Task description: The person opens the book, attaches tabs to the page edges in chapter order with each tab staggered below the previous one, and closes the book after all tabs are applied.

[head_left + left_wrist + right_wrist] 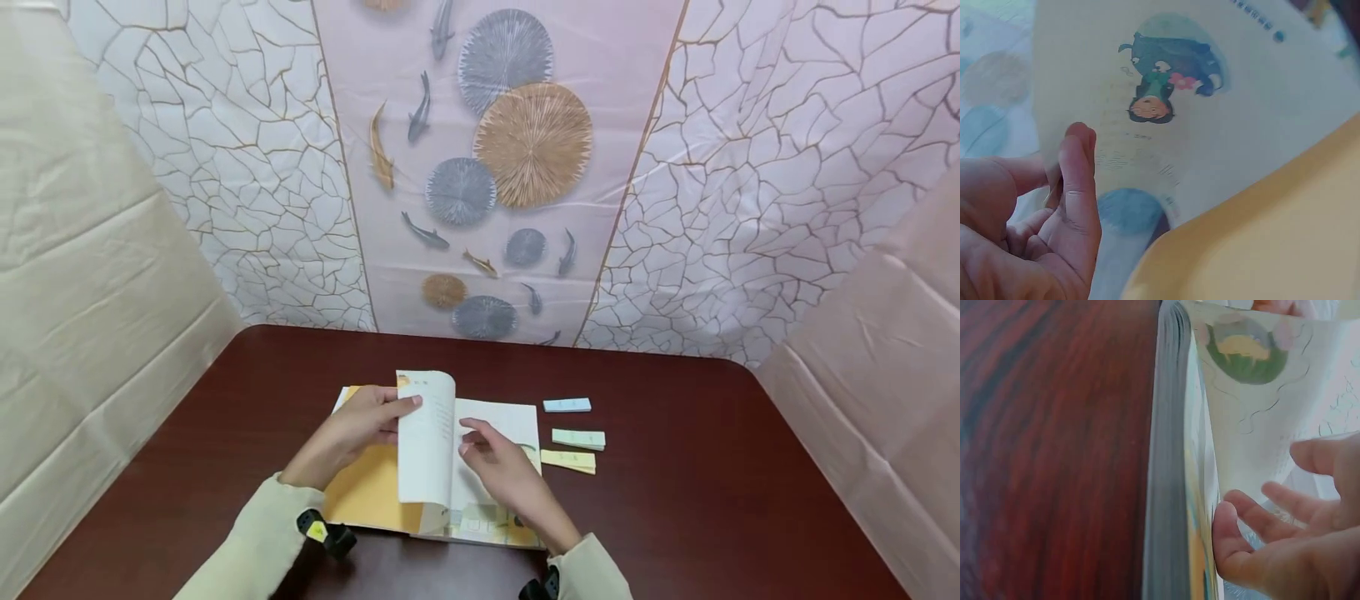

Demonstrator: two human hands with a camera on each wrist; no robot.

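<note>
A picture book [491,417] lies spread on the table with its orange-yellow inside cover [372,492] to the left. Between thumb and fingers, my left hand [367,417] pinches a raised page [426,450], which curls over near the book's middle. Seen from the left wrist, that page [1260,106] shows an upside-down drawing of a child and a blue animal. My right hand [498,462] is over the right-hand page, its fingers loosely bent and holding nothing. In the right wrist view, the right hand [1291,531] has its little finger against the edge of the pages.
Right of the book lie three small strips of sticky notes: blue [567,405], green [578,438] and yellow [568,461]. The dark red-brown table [675,500] meets a patterned curtain [480,208] at the back, with pale cloth panels on both sides.
</note>
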